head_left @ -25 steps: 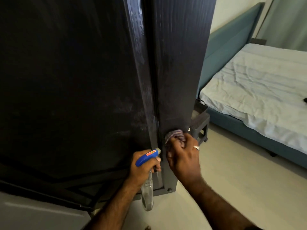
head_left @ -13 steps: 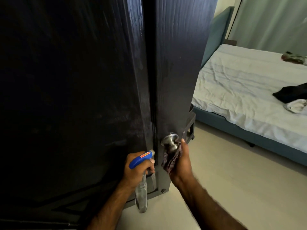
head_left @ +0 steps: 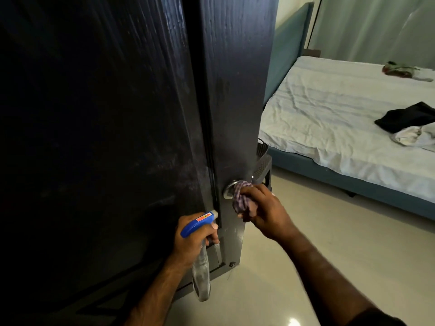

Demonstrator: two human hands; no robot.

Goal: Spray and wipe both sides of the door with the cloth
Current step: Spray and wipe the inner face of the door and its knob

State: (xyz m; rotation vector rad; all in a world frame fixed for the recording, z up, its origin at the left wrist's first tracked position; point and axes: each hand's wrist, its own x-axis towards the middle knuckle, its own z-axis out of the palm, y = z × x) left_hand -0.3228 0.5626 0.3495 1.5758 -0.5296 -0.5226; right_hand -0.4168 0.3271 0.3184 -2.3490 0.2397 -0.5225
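Wiping step in hand: right hand (head_left: 263, 208) bunches the cloth (head_left: 242, 201) over the knob (head_left: 229, 189) on the door (head_left: 235, 90), center frame. Left hand (head_left: 195, 238) grips the spray bottle (head_left: 200, 274), lower center. Next move likely calls for rubbing round the knob, then the panel.

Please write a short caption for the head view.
Right hand rubs checked cloth over door knob; left hand holds spray bottle.

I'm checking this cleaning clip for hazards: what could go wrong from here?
The right hand bunches the cloth over the knob, so it may turn or swing the door.

The left hand holds the spray bottle with its nozzle near the door edge; a squeeze might wet the floor, making it slippery.
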